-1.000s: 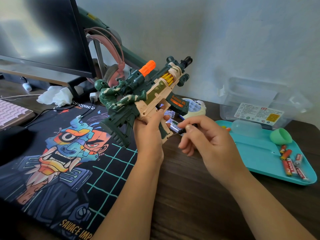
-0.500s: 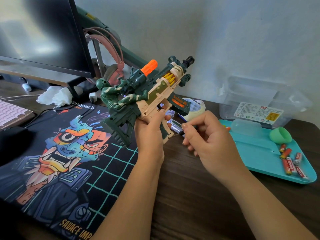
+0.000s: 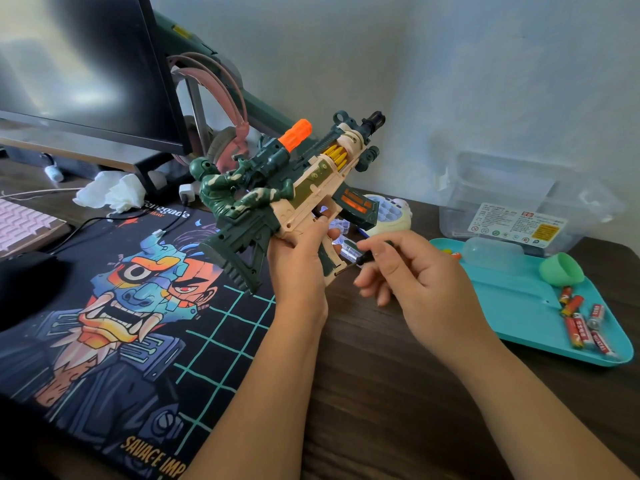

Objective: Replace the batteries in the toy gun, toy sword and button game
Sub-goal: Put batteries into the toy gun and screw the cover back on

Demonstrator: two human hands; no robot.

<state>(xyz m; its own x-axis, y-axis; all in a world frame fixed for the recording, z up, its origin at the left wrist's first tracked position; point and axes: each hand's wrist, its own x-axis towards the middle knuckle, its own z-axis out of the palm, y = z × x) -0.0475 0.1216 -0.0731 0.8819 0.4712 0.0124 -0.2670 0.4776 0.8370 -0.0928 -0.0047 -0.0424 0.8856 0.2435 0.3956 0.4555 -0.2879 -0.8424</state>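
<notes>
Gripping the toy gun (image 3: 294,192) by its handle, the left hand (image 3: 301,265) holds it above the counter (image 3: 381,375), muzzle tilted up toward the wall. The right hand (image 3: 415,278) pinches a small screwdriver (image 3: 363,259), its tip at the handle's base. To the right, a teal tray (image 3: 512,306) holds loose batteries (image 3: 585,327) in its near corner and a green shell (image 3: 561,270) farther back. Behind it stands a clear box (image 3: 519,199); the button game (image 3: 391,216) lies behind the gun.

Monitor (image 3: 86,64): we see it dark, at the table's (image 3: 381,393) far left corner.
Headphones (image 3: 221,98): pink, hung beside it.
Tissue (image 3: 110,194): white, crumpled, by the monitor's foot.
Desk mat (image 3: 121,341): mask artwork, table's left side.
Keyboard (image 3: 20,226): pink, left edge.
Clear box (image 3: 519,195): labelled, far right corner.
</notes>
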